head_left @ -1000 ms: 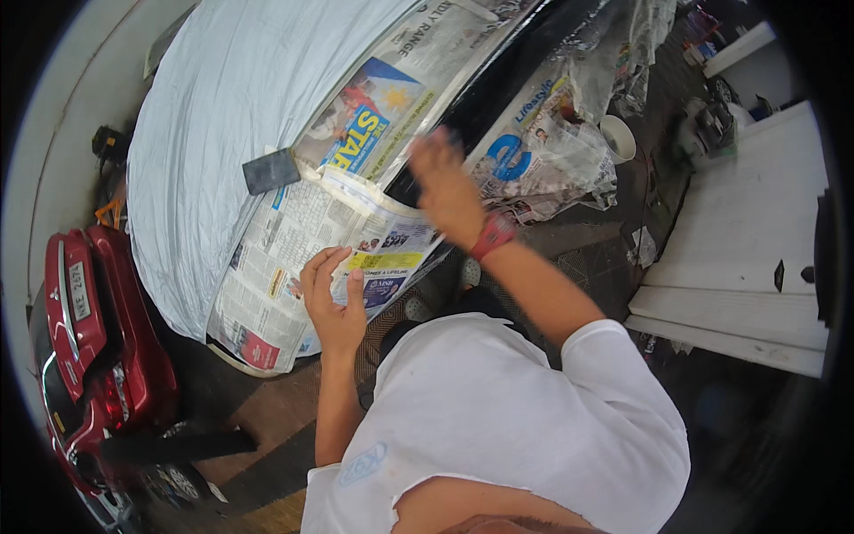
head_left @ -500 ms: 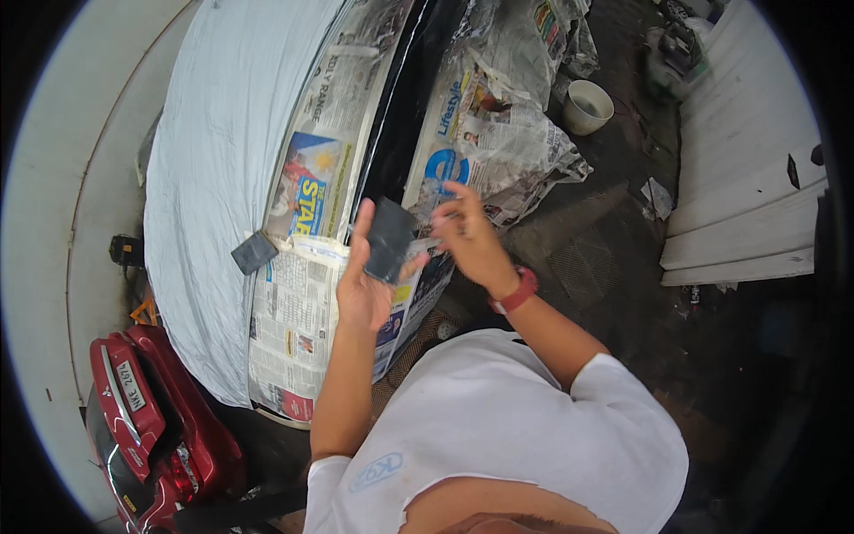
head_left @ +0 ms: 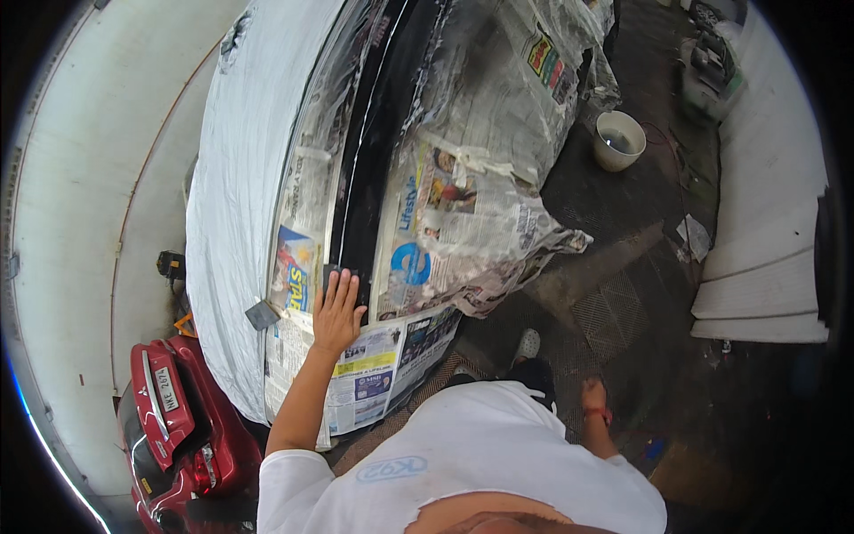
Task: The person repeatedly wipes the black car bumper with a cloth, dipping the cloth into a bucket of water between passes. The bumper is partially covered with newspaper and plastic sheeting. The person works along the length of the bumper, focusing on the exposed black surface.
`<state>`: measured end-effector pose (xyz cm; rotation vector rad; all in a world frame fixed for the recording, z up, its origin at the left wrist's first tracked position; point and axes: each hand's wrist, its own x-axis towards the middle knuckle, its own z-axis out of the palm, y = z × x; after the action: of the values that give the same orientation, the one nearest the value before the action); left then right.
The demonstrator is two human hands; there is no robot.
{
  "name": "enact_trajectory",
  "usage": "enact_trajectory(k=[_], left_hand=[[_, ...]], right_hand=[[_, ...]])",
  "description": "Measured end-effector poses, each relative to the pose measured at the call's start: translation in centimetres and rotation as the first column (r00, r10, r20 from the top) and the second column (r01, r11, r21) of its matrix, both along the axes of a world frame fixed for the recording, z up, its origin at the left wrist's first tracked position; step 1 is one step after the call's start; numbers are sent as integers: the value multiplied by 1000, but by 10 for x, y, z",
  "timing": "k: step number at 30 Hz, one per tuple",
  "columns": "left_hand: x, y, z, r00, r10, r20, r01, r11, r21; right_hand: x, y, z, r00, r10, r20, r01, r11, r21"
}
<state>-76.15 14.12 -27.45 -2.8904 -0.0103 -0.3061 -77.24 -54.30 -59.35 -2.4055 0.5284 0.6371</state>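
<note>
My left hand (head_left: 336,313) lies with its fingers flat on the lower end of a glossy black car panel strip (head_left: 374,160). Under the fingertips a dark sheet that looks like sandpaper (head_left: 342,269) is pressed to the panel; only its edge shows. Newspaper (head_left: 463,222) masks both sides of the strip. A small grey rectangular pad (head_left: 261,314) rests left of my hand, where the newspaper meets a pale cover (head_left: 227,222). My right hand (head_left: 593,394), with a red band at its wrist, hangs low beside my body, away from the panel; its fingers are hard to make out.
A white bucket (head_left: 619,142) with liquid stands on the dark floor at the right. Crumpled plastic (head_left: 694,238) lies near a white panel (head_left: 765,222). A red car tailgate piece (head_left: 191,427) sits at the lower left. A floor mat (head_left: 614,311) lies by my feet.
My left hand has brought the dark sheet down onto the black strip and lies flat over it. My right hand has moved away from the sheet, down to my right side. The view has shifted.
</note>
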Motion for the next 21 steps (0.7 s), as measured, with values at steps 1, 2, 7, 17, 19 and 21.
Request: enact_trajectory(k=[1, 2, 7, 17, 19, 21], left_hand=[[3, 4, -1, 1000, 8, 25, -8, 1000, 14], [15, 3, 1, 998, 10, 55, -11, 1000, 24], [268, -64, 137, 970, -48, 240, 52, 999, -10], [331, -78, 170, 983, -59, 175, 41, 994, 104], [258, -53, 137, 995, -9, 103, -6, 988, 153], [265, -53, 148, 998, -39, 59, 27, 981, 191]], right_hand=[[-3, -5, 7, 998, -14, -69, 15, 1000, 8], [1, -10, 19, 991, -33, -132, 35, 999, 12], [66, 1, 31, 988, 34, -148, -30, 999, 26], [190, 31, 33, 982, 25, 190, -83, 949, 305], [170, 12, 17, 997, 26, 67, -43, 962, 268], [150, -5, 4, 1000, 9, -12, -6, 972, 236]])
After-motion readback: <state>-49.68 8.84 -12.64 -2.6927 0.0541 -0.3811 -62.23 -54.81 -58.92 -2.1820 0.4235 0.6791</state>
